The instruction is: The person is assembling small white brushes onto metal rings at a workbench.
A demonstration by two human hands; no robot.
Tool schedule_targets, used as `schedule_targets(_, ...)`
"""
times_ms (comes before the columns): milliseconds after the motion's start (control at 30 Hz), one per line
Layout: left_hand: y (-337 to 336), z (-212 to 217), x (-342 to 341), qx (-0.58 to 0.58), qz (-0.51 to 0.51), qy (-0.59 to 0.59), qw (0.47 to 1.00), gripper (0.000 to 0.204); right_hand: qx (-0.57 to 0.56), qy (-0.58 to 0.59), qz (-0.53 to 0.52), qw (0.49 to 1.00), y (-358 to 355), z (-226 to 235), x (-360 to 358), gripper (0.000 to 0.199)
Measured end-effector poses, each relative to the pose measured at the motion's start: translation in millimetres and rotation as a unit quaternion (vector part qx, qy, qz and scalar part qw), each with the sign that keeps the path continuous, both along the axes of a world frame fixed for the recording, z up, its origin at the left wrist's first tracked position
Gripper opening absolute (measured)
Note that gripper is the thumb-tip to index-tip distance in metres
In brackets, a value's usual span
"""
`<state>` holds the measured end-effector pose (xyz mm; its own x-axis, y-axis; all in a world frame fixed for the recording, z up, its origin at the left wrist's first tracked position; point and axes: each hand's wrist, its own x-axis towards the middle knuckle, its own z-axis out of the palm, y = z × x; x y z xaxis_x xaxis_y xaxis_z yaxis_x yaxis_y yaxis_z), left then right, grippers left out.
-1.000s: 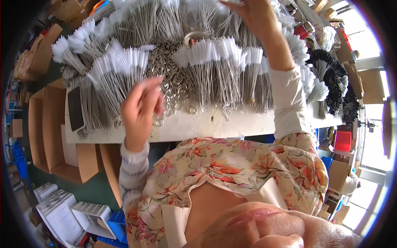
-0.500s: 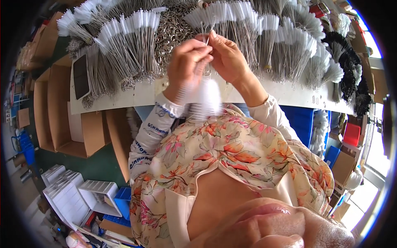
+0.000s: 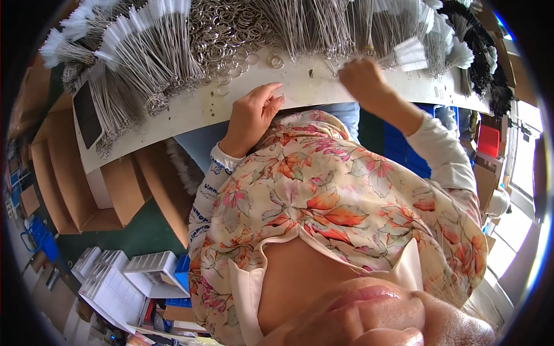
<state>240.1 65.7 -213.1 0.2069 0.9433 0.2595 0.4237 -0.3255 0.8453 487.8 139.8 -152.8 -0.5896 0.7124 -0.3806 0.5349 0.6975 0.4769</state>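
Cream floral cloth, the shirt [image 3: 337, 202], is nearest, below centre. At eleven o'clock the left hand [image 3: 251, 115] has loosely bent, parted fingers, nothing visible in them. Between one and two, the right hand [image 3: 365, 82] is curled closed; whether it grips the white brush [image 3: 410, 55] beside it, I cannot tell. On the table [image 3: 311, 93], toward eleven, rings [image 3: 231, 32] lie heaped between brush bundles [image 3: 147, 63], stems toward the wearer, presumably for easy reach. Lower: at three, a blue bin [image 3: 411, 153], white bristles [image 3: 447, 118] in or beside it; at nine, an open carton [image 3: 72, 179] with a pale panel [image 3: 99, 187] inside; at eight, white bins [image 3: 112, 288], contents unclear.

Head-worn fisheye view, looking steeply down, close over torso [image 3: 323, 207], tabletop [image 3: 190, 112] farther out
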Motion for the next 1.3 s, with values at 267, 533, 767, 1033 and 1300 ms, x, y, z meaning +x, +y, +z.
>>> schedule_targets(267, -1.7, 22.1, 9.2, 0.137, -0.020, -0.051, 0.989, 0.020, -0.580, 0.487, -0.277, 0.592, -12.3, 11.1, -48.4, 0.016)
schedule_targets(533, 54.5, 13.0, 5.3, 0.070, 0.041, 0.179, 0.980, 0.016, -0.069, 0.327, -0.063, 0.940, -4.1, -1.4, 0.6, 0.007)
schedule_targets(767, 58.2, 10.9, -11.2, 0.069, 0.084, 0.163, 0.981, 0.015, -0.111, 0.578, -0.091, 0.803, -6.5, -24.9, -16.5, 0.009)
schedule_targets(1033, 53.0, 66.6, -17.9, -0.099, 0.167, -0.336, 0.921, 0.015, -0.322, 0.755, -0.149, 0.552, 14.4, 26.0, -71.0, 0.013)
schedule_targets(1300, 43.0, 70.0, -2.1, -0.060, 0.158, -0.393, 0.904, 0.014, -0.391, 0.794, -0.132, 0.446, 0.7, 31.9, -107.5, 0.011)
